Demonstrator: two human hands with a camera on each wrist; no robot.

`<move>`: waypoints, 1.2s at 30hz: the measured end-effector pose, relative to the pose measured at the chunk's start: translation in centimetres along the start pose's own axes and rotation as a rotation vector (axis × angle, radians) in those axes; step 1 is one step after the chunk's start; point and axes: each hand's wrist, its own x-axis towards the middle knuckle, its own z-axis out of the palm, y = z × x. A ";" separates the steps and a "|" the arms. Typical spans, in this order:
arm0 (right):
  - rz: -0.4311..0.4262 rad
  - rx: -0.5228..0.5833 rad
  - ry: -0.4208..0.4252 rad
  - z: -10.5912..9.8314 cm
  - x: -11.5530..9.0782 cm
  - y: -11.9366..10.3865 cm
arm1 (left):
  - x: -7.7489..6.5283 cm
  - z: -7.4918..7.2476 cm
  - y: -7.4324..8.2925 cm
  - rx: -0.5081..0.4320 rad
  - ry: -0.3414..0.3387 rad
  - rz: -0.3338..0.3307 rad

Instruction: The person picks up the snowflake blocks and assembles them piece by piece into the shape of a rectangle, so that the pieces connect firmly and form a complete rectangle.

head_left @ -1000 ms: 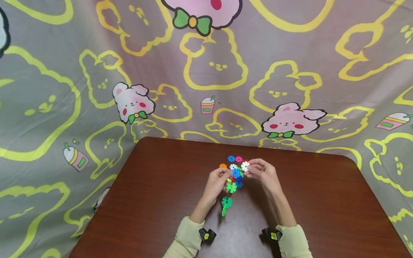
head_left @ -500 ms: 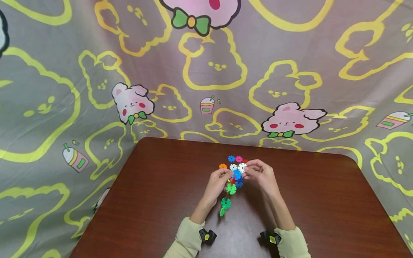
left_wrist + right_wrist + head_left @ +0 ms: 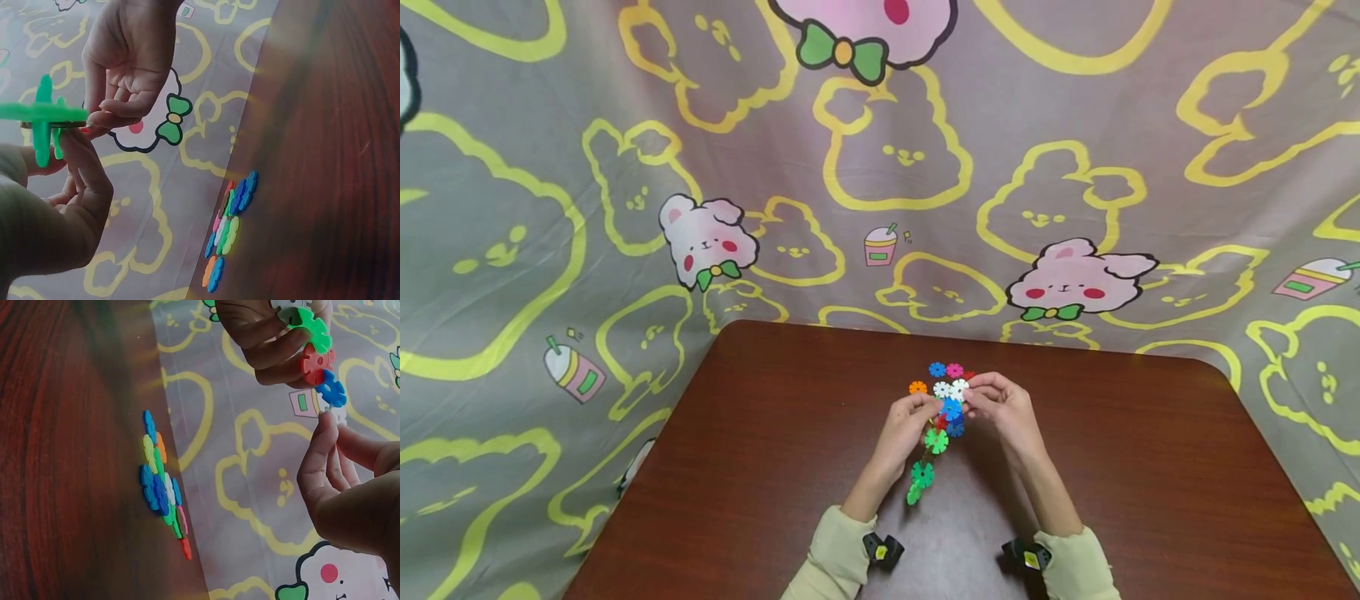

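Note:
My left hand (image 3: 904,433) grips a chain of interlocking snowflake discs above the table. Green discs (image 3: 922,474) hang at its near end. In the right wrist view, a green disc (image 3: 314,332), a red disc (image 3: 317,364) and a blue disc (image 3: 332,390) follow one another along it. My right hand (image 3: 1006,414) pinches a white disc (image 3: 958,390) at the chain's blue end. Fingertips partly cover that white disc, so I cannot tell whether its slot is joined to the blue one. The left wrist view shows both hands close together, with green discs (image 3: 42,115) in front.
Loose snowflake discs lie on the brown table (image 3: 775,433) beyond and beneath the hands, among them blue (image 3: 937,369), pink (image 3: 954,370), orange (image 3: 918,388) and dark blue (image 3: 954,427). A patterned cloth (image 3: 805,150) hangs behind the table's far edge.
My right hand has moved left, bringing the white disc up to the blue end of the chain. The chain's green near end has swung slightly left; my left hand stays nearly still.

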 end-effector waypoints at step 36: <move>-0.334 -0.126 0.079 0.9 -0.2 1.4 | -0.4 0.1 0.6 -0.066 -0.023 0.023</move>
